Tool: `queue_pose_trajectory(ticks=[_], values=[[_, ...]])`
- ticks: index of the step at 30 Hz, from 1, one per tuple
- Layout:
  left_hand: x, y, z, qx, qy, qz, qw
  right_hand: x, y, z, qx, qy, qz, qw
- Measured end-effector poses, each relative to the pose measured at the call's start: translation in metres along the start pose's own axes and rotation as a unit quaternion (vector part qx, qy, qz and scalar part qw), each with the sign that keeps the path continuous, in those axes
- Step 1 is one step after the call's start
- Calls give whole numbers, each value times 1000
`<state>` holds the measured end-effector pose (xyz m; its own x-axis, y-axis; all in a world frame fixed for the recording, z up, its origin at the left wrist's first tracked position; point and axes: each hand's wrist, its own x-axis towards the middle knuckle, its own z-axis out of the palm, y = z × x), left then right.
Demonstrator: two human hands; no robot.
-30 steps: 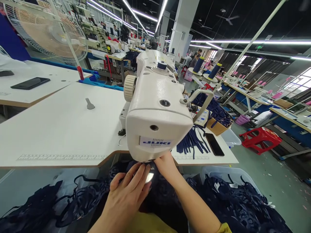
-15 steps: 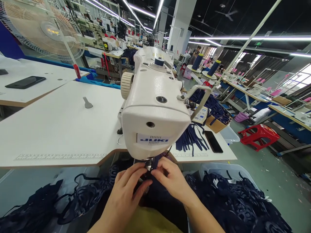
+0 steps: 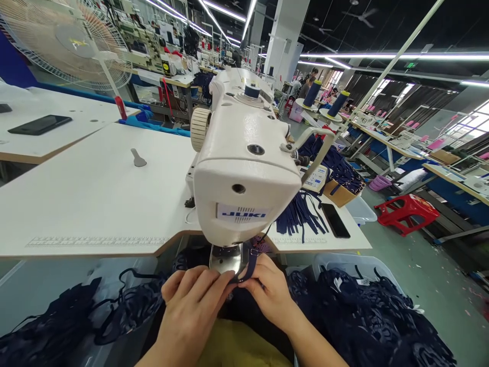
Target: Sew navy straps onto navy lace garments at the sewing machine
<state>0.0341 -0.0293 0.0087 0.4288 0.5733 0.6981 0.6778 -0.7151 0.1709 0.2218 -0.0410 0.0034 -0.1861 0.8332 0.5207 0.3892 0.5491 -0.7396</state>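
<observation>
A white JUKI sewing machine point(image 3: 244, 168) stands on the white table point(image 3: 95, 199) in front of me. Under its head, at the metal plate point(image 3: 225, 260), my left hand point(image 3: 193, 300) and my right hand point(image 3: 269, 290) pinch a navy strap point(image 3: 250, 265) with a dark navy garment beneath it. Both hands have their fingers closed on the fabric just in front of the needle area. The needle itself is hidden by the machine head.
Navy lace garments fill a clear bin point(image 3: 367, 311) at my right and another pile point(image 3: 69, 326) at my left. Loose navy straps point(image 3: 300, 216), a black phone point(image 3: 335, 220) and a cardboard box point(image 3: 338, 193) lie right of the machine. A fan point(image 3: 72, 43) stands far left; a red stool point(image 3: 407, 211) sits on the floor.
Both hands have drawn back toward me from under the machine head, and the navy strap now shows looped up beside the metal plate.
</observation>
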Motion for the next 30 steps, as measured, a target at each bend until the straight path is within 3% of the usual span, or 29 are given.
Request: queue_pose_trajectory(ticks=[6, 12, 17, 21, 23, 26, 30], values=[[9, 6, -4, -19, 8, -18, 1000, 0, -1, 2, 32, 27, 12, 999], [11, 8, -5, -38, -12, -31, 999, -4, -5, 3, 60, 7, 36, 997], [7, 1, -3, -59, -59, -63, 994, 0, -7, 8, 73, -4, 167, 983], [3, -5, 0, 0, -35, -74, 997, 9, -2, 19, 51, 21, 227, 972], [-2, -6, 2, 23, 2, -62, 998, 12, 2, 24, 19, 34, 219, 975], [-11, -5, 8, 4, 42, 16, 999, 14, 4, 27, -1, 37, 203, 978], [-19, -8, 13, 30, 16, 71, 997, 17, 5, 25, 24, 40, 191, 981]])
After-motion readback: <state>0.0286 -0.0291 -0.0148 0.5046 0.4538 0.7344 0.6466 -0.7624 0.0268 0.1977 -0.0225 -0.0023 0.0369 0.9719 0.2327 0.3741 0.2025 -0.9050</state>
